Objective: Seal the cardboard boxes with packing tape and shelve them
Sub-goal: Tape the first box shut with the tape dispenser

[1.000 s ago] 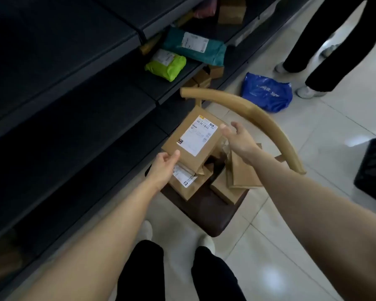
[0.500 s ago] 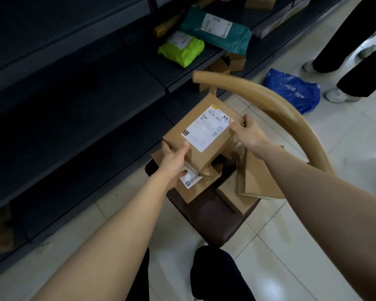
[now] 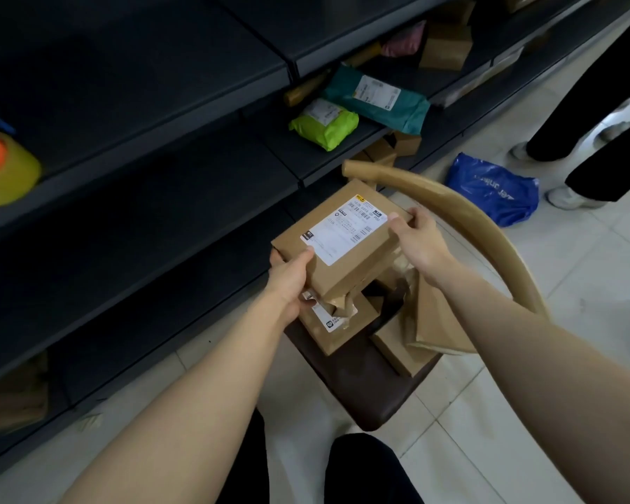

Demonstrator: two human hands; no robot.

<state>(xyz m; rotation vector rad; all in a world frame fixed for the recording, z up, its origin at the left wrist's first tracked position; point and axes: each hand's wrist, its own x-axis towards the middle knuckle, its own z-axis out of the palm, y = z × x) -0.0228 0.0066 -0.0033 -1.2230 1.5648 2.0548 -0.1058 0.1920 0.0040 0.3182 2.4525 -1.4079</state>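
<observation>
- The labelled cardboard box [image 3: 342, 245] is held near the middle of the view, above a chair and clear of the pile under it, with its white shipping label [image 3: 346, 231] facing up.
- The left hand [image 3: 288, 281] grips the box's 8 o'clock corner, thumb on top and fingers curled beneath.
- The right hand [image 3: 419, 241] grips the 2 o'clock edge, its thumb pressed on the lid.
- The chair seat [image 3: 371, 391] is dark brown and carries several more boxes [image 3: 337, 327] in a loose pile, some with torn tape.
- The tan curved chair back [image 3: 470, 227] arcs from 12 to 4 o'clock around the pile.
- Dark shelving [image 3: 124, 103] fills the view from 7 round to 1 o'clock.
- On a shelf at 12 o'clock a lime-green parcel [image 3: 324, 125] lies just beside a teal mailer [image 3: 379, 100].
- An orange and yellow item [image 3: 4, 169] sits on a shelf at 9 o'clock.
- The floor [image 3: 488, 431] is pale glossy tile, with a blue bag [image 3: 495, 191] lying on it at 2 o'clock.
- Another person's dark trouser legs [image 3: 597, 114] stand near the bag.
</observation>
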